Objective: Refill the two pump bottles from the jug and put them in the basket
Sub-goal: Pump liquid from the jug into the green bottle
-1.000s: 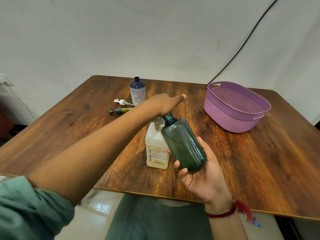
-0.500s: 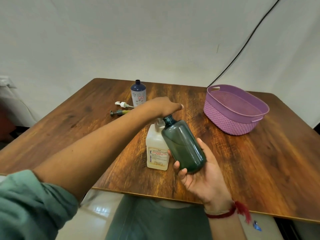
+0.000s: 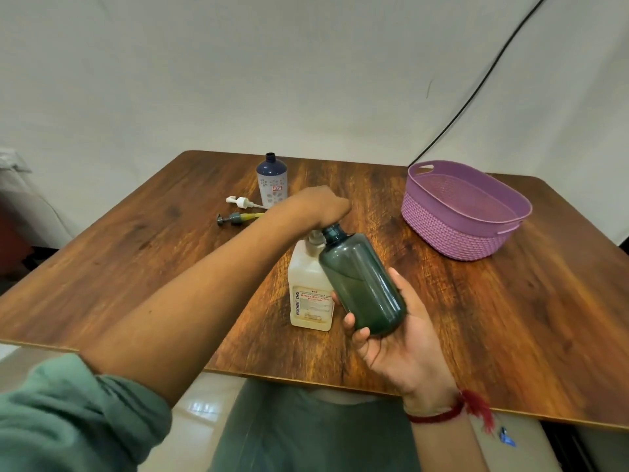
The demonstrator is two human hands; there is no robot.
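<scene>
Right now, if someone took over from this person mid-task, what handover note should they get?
Left hand: curled over the top of the jug; its grip is hidden.
Right hand: holds the green bottle, tilted, neck open, next to the jug.
The blue bottle stands uncapped far back on the table. The white pump and dark pump lie beside it.
Done: both pumps are off. Fill levels are unreadable.
Left: pour into the bottles, refit the pumps, and put both in the purple basket, which holds neither.

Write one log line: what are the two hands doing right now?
left hand: curled over jug top | right hand: holds tilted green bottle, pump off | basket: no bottles inside
</scene>
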